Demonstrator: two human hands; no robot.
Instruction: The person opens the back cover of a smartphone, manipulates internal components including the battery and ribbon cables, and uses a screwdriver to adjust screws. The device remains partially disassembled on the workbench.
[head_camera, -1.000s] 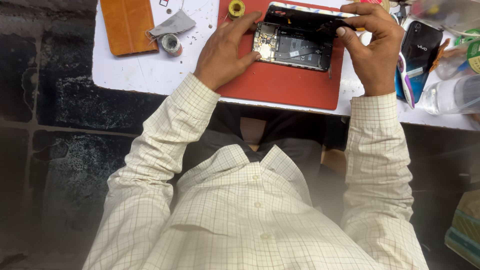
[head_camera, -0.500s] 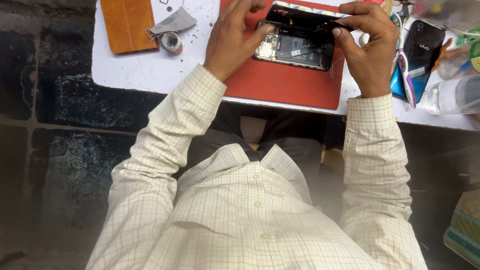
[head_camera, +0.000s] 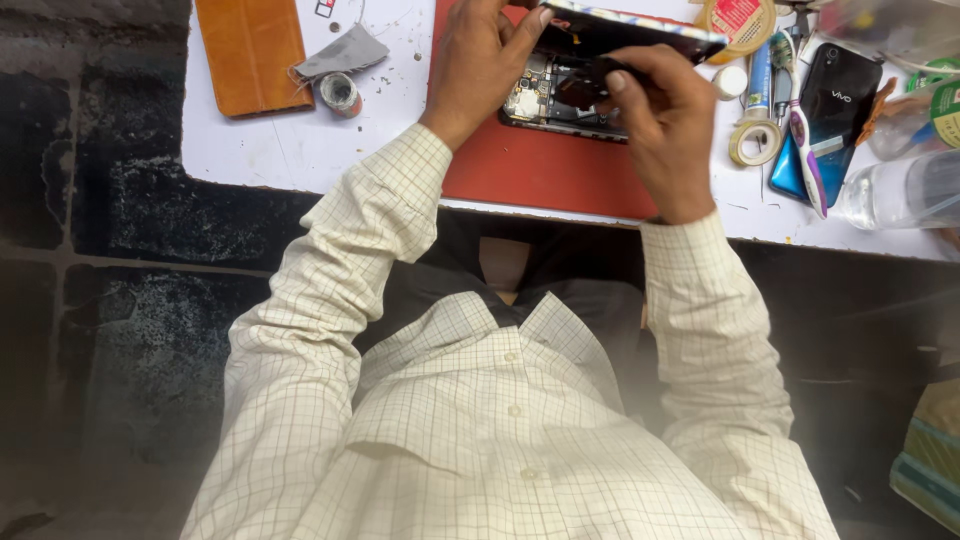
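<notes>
1. The opened phone (head_camera: 560, 95) showed bare metal parts under a glossy dark panel (head_camera: 640, 30).
2. The red mat (head_camera: 540, 170) looked matt and smooth.
3. The tan case (head_camera: 250, 55) looked leathery.
4. The grey rag (head_camera: 345, 52) was frayed cloth.

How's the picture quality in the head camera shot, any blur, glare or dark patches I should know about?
Head view: even, soft light on the white table and red mat, no hard glare; the left hand, right hand and opened phone are fairly sharp; the shirt near the lens is softer, hazy at the right sleeve; the floor is dark and murky; the table edge bows from wide-angle distortion.
</notes>
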